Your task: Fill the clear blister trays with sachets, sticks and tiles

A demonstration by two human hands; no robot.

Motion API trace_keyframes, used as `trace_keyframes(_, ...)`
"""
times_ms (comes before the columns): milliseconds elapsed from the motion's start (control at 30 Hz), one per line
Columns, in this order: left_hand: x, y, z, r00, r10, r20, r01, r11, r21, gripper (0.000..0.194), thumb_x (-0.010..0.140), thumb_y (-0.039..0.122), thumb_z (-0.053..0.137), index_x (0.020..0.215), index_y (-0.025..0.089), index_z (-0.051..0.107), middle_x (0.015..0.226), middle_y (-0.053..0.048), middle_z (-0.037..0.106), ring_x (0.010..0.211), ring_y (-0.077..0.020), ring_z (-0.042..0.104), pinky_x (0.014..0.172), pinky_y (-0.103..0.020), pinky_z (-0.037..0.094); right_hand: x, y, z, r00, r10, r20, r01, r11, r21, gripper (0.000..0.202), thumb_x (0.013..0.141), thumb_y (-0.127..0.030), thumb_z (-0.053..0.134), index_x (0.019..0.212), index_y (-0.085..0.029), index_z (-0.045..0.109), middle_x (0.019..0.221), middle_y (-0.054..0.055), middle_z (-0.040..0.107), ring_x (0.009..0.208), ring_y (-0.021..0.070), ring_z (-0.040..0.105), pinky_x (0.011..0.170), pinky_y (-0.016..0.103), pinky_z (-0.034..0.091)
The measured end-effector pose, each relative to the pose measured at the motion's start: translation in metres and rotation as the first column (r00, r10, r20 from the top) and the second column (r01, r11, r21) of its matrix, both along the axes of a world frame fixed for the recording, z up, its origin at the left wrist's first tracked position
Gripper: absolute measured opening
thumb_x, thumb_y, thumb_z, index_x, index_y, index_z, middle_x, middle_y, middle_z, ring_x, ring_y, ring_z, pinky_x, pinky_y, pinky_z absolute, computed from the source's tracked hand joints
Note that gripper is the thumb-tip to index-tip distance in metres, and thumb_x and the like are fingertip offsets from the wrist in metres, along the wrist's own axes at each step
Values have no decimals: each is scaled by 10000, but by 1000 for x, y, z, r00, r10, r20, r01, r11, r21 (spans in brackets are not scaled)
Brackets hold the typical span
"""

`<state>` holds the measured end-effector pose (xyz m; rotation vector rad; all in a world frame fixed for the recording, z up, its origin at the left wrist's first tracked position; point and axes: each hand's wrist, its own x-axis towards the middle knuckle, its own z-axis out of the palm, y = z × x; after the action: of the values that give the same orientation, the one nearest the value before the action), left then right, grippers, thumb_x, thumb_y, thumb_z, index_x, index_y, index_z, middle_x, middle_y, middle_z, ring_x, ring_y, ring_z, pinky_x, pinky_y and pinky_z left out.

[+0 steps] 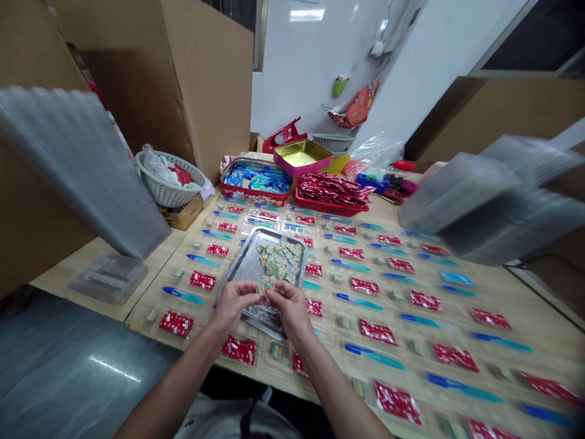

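My left hand (234, 306) and my right hand (290, 305) meet over the near part of a metal tray (238, 266). Fingertips of both are pinched together around small striped blocks (264, 288), pale green and tan; how many each hand has is hidden by the fingers. A loose pile of the same blocks (282, 255) lies in the tray's far right part. The tray rests at a slant on rows of clear plastic packs, each with a blue pen (359, 300), a red spotted packet (364, 286) and a striped block (276, 350).
At the back stand a tin of blue pens (258, 178), a red tray of red packets (331, 194) and a gold-lined tin (303, 157). Stacked clear plastic trays rise at left (82, 164) and right (484, 201). A white basket (171, 194) sits back left.
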<state>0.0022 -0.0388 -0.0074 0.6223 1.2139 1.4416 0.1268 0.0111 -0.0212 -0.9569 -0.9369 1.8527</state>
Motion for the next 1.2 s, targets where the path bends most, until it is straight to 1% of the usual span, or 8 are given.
trace_keyframes(167, -1, 1, 1, 997, 7, -75, -7, 1000, 1, 211, 550, 267, 775, 687, 125, 699, 629, -23, 693, 551, -126, 599, 592, -251, 486, 1, -1, 4, 994, 103, 23, -104, 995, 10, 227, 551, -300, 782, 714, -175, 685, 588, -17, 634, 486, 108, 519, 520, 243, 426)
trace_keyframes(333, -24, 5, -1, 973, 25, -229, -31, 999, -21, 188, 575, 292, 731, 647, 140, 645, 537, 5, 636, 502, -127, 579, 520, -232, 447, 2, 21, -3, 961, 131, 246, -185, 960, 212, 178, 629, -324, 690, 714, -167, 682, 552, -18, 602, 508, 120, 505, 520, 242, 401)
trace_keyframes(433, -42, 5, -4, 932, 25, -361, -33, 999, -16, 158, 575, 271, 713, 639, 147, 639, 548, 13, 626, 505, -116, 562, 519, -220, 424, 3, 36, -8, 911, 109, 397, -260, 900, 350, 98, 638, -265, 645, 676, -175, 648, 539, -31, 570, 513, 123, 497, 511, 235, 375)
trace_keyframes(500, -51, 3, -5, 907, -27, -419, 16, 999, -30, 125, 560, 229, 712, 630, 141, 656, 566, 4, 632, 524, -118, 556, 527, -217, 410, 3, 41, -8, 836, 99, 539, -378, 817, 435, 25, 644, -192, 621, 626, -178, 632, 554, -27, 571, 534, 125, 495, 521, 231, 357)
trace_keyframes(667, -58, 3, -10, 654, -209, -727, 246, 968, -56, 36, 587, 140, 630, 577, 157, 660, 667, -11, 641, 570, -116, 526, 520, -206, 362, -4, 33, -2, 663, 60, 746, -599, 640, 481, 147, 653, -63, 573, 657, -183, 658, 640, -6, 627, 624, 145, 541, 596, 240, 360)
trace_keyframes(867, -54, 12, -17, 490, -209, -846, 286, 956, -71, 118, 574, 88, 584, 530, 187, 632, 650, -7, 609, 578, -133, 513, 548, -230, 342, -20, 12, 0, 481, -119, 868, -725, 504, 471, 196, 716, -31, 502, 741, -173, 635, 774, 56, 649, 731, 182, 567, 641, 261, 345)
trace_keyframes(1000, -50, 10, -22, 417, -176, -892, 259, 963, -69, 134, 595, 80, 564, 593, 202, 620, 620, 1, 577, 625, -155, 513, 609, -245, 356, -22, 5, -2, 427, -173, 888, -741, 496, 453, 227, 745, -20, 471, 872, -163, 594, 826, 71, 639, 767, 190, 560, 652, 263, 337)
trace_keyframes(1200, -41, 6, -20, 359, -180, -916, 265, 961, -85, 169, 635, 51, 540, 711, 186, 607, 690, 7, 587, 668, -153, 521, 646, -249, 377, -14, 4, -9, 505, -129, 853, -709, 502, 496, 207, 739, -4, 468, 809, -179, 552, 796, 37, 580, 755, 173, 522, 665, 256, 339)
